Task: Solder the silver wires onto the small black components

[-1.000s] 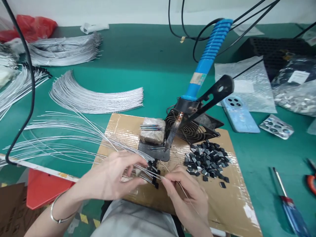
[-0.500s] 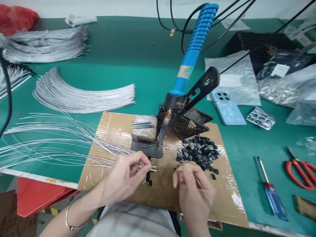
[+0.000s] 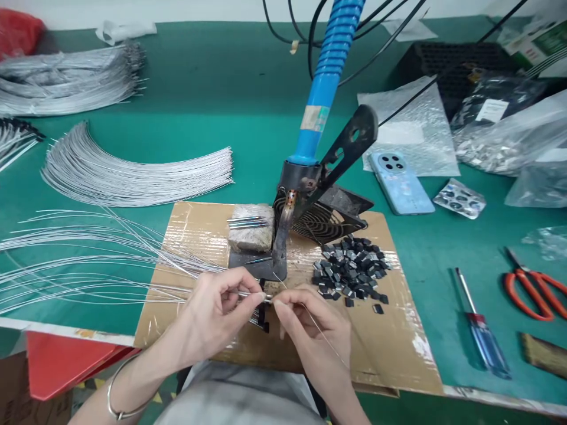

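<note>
Head view: two bare hands meet over cardboard (image 3: 376, 354) at lower centre.

The left hand (image 3: 225, 313) pinches white wires (image 3: 195, 268) that trail to the left edge; the right hand (image 3: 314, 330) pinches a thin strand (image 3: 325, 337) at the wires' ends. Small black pieces (image 3: 349, 268) lie right of centre, near the soldering iron (image 3: 321, 88).

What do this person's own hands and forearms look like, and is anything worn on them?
Both the left hand and right hand are bare, without gloves. A thin, silver-coloured bracelet with a small rounded detail circles the left wrist. Nothing worn shows on the right wrist, and no sleeve is visible on either forearm.
</note>
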`<state>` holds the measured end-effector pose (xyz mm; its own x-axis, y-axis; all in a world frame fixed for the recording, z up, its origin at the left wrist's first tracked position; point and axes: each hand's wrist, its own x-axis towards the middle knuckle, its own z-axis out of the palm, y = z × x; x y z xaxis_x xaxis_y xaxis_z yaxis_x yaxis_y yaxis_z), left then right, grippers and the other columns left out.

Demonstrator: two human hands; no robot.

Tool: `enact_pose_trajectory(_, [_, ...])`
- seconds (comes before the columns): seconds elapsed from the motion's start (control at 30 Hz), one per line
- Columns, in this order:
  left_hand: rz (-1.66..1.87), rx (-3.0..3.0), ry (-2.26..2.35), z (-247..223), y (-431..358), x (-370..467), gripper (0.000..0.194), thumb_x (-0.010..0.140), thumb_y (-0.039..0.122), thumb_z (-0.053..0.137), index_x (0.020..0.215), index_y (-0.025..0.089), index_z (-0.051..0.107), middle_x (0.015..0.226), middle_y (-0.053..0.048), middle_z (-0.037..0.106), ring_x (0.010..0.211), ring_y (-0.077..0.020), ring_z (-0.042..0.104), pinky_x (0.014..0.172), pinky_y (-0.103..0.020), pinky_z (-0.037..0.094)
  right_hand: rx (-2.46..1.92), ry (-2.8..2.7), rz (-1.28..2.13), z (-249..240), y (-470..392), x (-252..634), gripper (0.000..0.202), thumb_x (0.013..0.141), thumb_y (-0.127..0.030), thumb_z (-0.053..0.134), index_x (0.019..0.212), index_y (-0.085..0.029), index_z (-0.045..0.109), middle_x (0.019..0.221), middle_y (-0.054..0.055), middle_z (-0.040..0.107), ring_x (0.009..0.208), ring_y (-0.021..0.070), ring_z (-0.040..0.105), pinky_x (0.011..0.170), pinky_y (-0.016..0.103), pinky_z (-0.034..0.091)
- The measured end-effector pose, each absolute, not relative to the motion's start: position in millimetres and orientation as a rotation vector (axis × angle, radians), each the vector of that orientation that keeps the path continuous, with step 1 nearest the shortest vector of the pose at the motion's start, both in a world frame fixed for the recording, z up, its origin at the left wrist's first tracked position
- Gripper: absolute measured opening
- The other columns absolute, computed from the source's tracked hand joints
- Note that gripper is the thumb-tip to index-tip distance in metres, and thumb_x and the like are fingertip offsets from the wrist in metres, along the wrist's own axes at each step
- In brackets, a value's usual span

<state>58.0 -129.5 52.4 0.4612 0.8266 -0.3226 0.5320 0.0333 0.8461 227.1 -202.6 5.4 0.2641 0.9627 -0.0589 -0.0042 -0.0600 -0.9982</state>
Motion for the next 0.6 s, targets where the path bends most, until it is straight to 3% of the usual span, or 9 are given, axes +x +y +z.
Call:
enact_pose_trajectory(0.13, [0.668, 2.274, 1.341, 61, -153, 54, 0.015, 0.098, 0.009, 0.054, 0.094, 0.02, 0.063, 0.075, 0.001, 0.069, 0.06, -0.014, 0.053, 0.063, -0.03, 0.039, -1.257, -0.938, 1.09, -2, -203, 234, 0.042, 0.108, -0.042, 0.047, 0.091, -0.022, 0.08, 0.07, 0.001, 0.062, 0.059, 0.0138, 0.06, 0.054, 0.026, 0.047])
enact_pose_trajectory(0.23, [0.743, 2.521, 1.349, 57, -165, 53, 0.019, 0.095, 0.001, 0.056, 0.091, 0.019, 0.059, 0.074, 0.001, 0.069, 0.061, -0.0141, 0.055, 0.068, -0.032, 0.038, -1.227, -0.853, 1.094, -12, -205, 242, 0.059, 0.111, -0.048, 0.03, 0.092, -0.021, 0.079, 0.069, 0.001, 0.06, 0.055, 0.0139, 0.06, 0.051, 0.027, 0.047])
enact_pose_trajectory(0.37, [0.478, 1.934, 1.331, 36, -158, 56, 0.02, 0.102, 0.018, 0.053, 0.085, 0.02, 0.063, 0.068, 0.001, 0.063, 0.059, -0.0145, 0.052, 0.059, -0.029, 0.039, -1.292, -0.74, 1.024, -16, -206, 244, 0.053, 0.11, -0.048, 0.037, 0.08, -0.021, 0.072, 0.059, -0.003, 0.051, 0.048, 0.0113, 0.051, 0.046, 0.025, 0.038])
enact_pose_trajectory(0.47, [0.462, 1.503, 1.334, 27, -147, 58, 0.021, 0.099, 0.033, 0.059, 0.086, 0.018, 0.068, 0.068, 0.0, 0.063, 0.057, -0.0135, 0.052, 0.052, -0.026, 0.036, -1.359, -0.732, 0.982, -13, -208, 242, 0.053, 0.109, -0.046, 0.046, 0.066, -0.02, 0.065, 0.06, -0.002, 0.052, 0.052, 0.0112, 0.049, 0.05, 0.027, 0.035])
enact_pose_trajectory(0.6, [0.506, 1.313, 1.326, 32, -141, 61, 0.021, 0.092, 0.037, 0.065, 0.089, 0.017, 0.07, 0.071, -0.001, 0.063, 0.06, -0.0129, 0.051, 0.053, -0.025, 0.036, -1.433, -0.835, 0.982, -7, -207, 238, 0.039, 0.107, -0.039, 0.054, 0.079, -0.021, 0.076, 0.062, -0.002, 0.055, 0.059, 0.0116, 0.053, 0.056, 0.027, 0.038])
